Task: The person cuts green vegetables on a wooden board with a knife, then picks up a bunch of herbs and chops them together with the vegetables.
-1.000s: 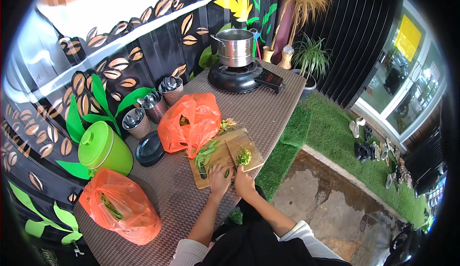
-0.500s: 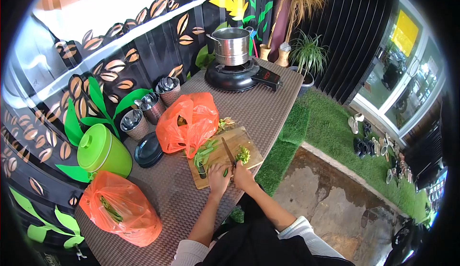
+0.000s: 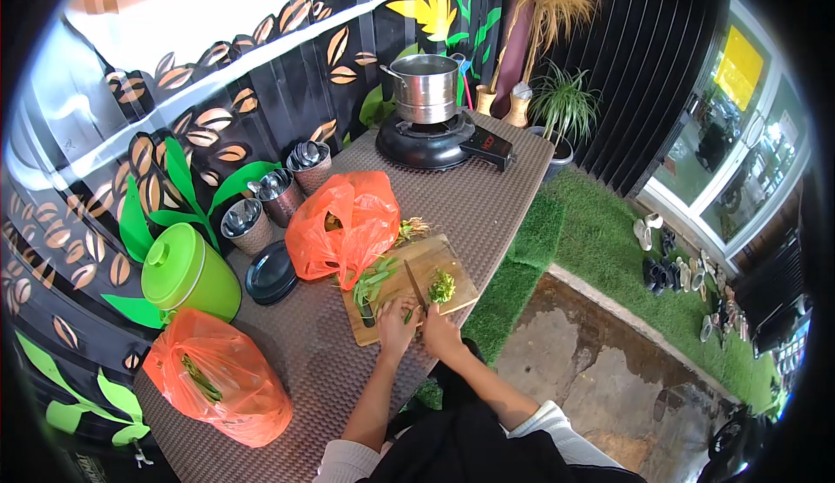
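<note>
My right hand (image 3: 441, 335) is closed round the handle of a kitchen knife (image 3: 414, 279), whose blade points away from me across a wooden cutting board (image 3: 457, 307). Beside the blade, my left hand (image 3: 397, 326) presses a small bunch of green stalks (image 3: 409, 314) against the board, fingers curled. Chopped greens (image 3: 442, 287) form a little heap right of the knife. Long green leaves (image 3: 374, 279) lie on the board's left side, near a small dark object (image 3: 368, 316) I cannot make out.
An orange plastic bag (image 3: 344, 222) touches the board's far side; another orange bag (image 3: 235, 396) stands nearer left. Beyond are dark plates (image 3: 271, 274), a green lidded bucket (image 3: 196, 279), cutlery cups (image 3: 277, 196), and a steel pot (image 3: 424, 92) on a black portable stove (image 3: 422, 146).
The knife has shifted slightly beside the stalks, with my right hand moving a little. My left hand stays on the greens. The whole view has shifted slightly.
</note>
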Action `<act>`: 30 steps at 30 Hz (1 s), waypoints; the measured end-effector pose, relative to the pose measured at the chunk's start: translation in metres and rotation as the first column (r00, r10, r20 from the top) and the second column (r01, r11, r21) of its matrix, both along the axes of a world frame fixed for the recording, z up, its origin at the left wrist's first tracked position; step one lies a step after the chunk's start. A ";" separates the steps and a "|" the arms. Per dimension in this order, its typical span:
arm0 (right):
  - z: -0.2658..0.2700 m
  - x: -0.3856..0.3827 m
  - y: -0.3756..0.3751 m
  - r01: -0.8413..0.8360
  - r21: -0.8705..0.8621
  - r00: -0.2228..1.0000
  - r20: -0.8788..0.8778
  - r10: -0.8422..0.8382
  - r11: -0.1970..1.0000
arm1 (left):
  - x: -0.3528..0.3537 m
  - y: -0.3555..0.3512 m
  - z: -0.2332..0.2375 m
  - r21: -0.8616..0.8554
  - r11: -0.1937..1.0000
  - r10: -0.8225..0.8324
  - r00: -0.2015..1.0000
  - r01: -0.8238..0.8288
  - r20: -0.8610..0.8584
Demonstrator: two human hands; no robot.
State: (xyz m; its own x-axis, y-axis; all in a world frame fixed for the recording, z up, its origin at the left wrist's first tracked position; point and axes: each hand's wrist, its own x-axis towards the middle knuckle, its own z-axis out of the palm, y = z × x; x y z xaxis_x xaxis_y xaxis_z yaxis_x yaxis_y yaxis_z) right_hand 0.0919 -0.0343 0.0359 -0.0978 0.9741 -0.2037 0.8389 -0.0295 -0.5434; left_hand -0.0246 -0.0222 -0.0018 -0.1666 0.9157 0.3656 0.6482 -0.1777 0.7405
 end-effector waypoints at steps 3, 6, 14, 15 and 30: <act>-0.006 -0.007 -0.007 0.056 -0.019 0.998 0.025 -0.056 0.998 | -0.001 0.001 0.002 -0.003 1.000 0.002 1.000 -0.002 0.022; -0.014 -0.005 0.007 0.064 -0.002 0.998 -0.009 -0.064 0.998 | 0.001 -0.001 -0.003 -0.024 1.000 0.005 0.984 -0.001 0.178; -0.004 0.019 0.015 0.043 0.003 0.995 0.088 -0.043 0.999 | -0.003 0.001 -0.004 0.107 0.994 -0.017 1.000 0.017 0.004; -0.004 0.020 0.018 0.018 -0.012 0.997 0.076 -0.017 1.000 | -0.001 0.004 -0.004 0.099 0.995 -0.029 0.999 0.031 -0.027; -0.013 0.010 0.014 0.000 0.069 0.995 0.099 -0.007 0.998 | 0.011 0.007 0.002 0.130 0.990 -0.030 0.988 0.050 -0.152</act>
